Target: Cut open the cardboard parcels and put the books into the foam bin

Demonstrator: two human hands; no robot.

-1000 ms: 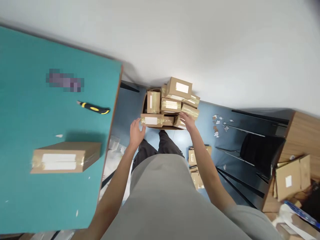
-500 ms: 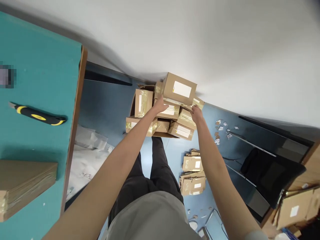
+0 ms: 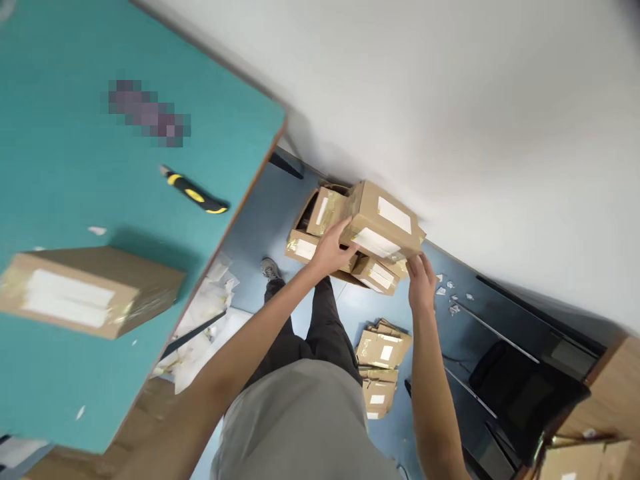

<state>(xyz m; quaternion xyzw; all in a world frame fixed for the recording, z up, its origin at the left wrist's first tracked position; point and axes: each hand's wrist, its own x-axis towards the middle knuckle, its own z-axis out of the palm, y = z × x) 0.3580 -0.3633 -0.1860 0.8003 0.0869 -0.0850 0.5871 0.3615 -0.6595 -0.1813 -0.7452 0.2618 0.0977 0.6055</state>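
A taped cardboard box [image 3: 367,212] with white labels on two faces is held between my hands, over a pile of smaller boxes by the wall. My left hand [image 3: 333,250] grips its left lower corner, thumb along the front. On its right end, my right hand [image 3: 421,277] presses with bent fingers. Beneath it, several labelled boxes [image 3: 383,275] sit packed in a larger open carton [image 3: 303,217], partly hidden by the held box and my left hand.
At left stands a teal table [image 3: 240,127] with a black-and-yellow utility knife [image 3: 196,193], another taped box [image 3: 95,287] and a blurred-out item. Flattened cartons [image 3: 383,347] lie on the floor near my legs. A black chair [image 3: 525,393] is at right; paper scraps litter the floor.
The held box has risen off the pile and tilted, so its front label shows. My view has turned, bringing more of the teal table into sight.
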